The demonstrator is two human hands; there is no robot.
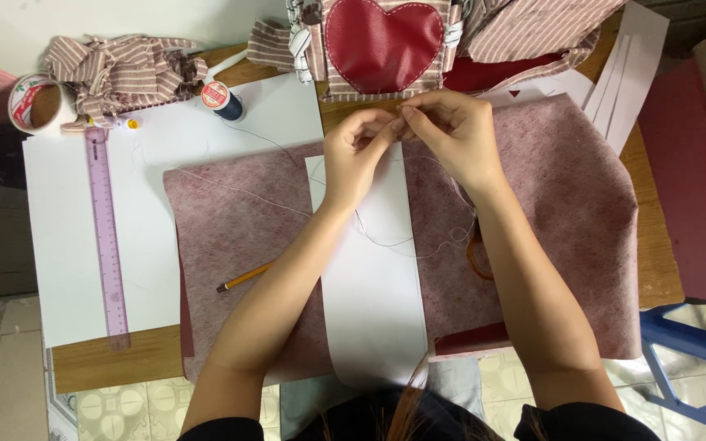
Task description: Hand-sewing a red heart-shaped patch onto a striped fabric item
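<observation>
In the head view, the left hand (356, 155) and right hand (451, 135) meet fingertip to fingertip above the pink felt (239, 220), both pinched on a thin white thread (386, 242) that loops down across the paper strip (373, 294) lying on the felt. Left of the felt lie a pencil (243, 278), a ruler (105, 237) and a thread spool (221, 100) on the surface (108, 359); beyond it sits a striped piece with a red heart (382, 41).

I sat at a wooden table (100, 359) over a pale tiled floor (116, 408), a blue stool (688, 343) to my right.
</observation>
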